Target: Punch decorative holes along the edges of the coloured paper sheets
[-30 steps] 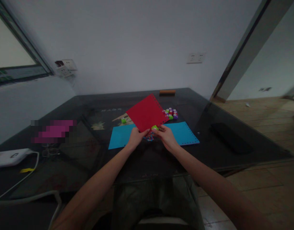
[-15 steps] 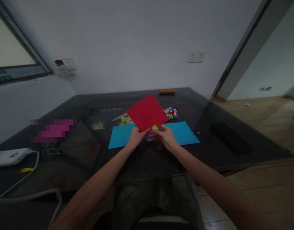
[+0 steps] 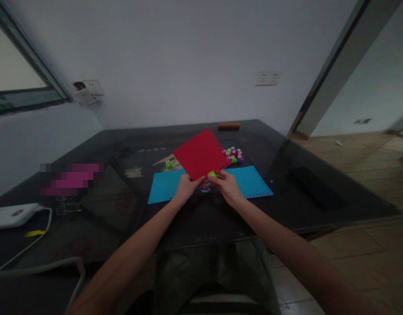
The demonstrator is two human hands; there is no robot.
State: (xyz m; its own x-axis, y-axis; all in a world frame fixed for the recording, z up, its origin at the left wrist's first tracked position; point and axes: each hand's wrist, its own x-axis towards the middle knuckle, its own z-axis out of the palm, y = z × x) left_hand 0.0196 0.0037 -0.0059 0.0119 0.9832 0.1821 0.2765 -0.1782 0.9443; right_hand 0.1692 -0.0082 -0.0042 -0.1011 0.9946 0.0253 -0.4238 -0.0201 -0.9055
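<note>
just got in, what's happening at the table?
A person seated at a dark glass table holds a red sheet with punched holes along its edge. The left hand grips its lower corner; the right hand holds a small green punch at the sheet's edge. A blue sheet lies flat beneath, with coloured scraps on it. More little punches sit clustered behind.

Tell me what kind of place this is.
Probably a room in a home or small office, used here for paper craft: a dark glass-topped table against a plain wall with power sockets, wood flooring, and small coloured paper punches beside red paper and blue paper.
</note>
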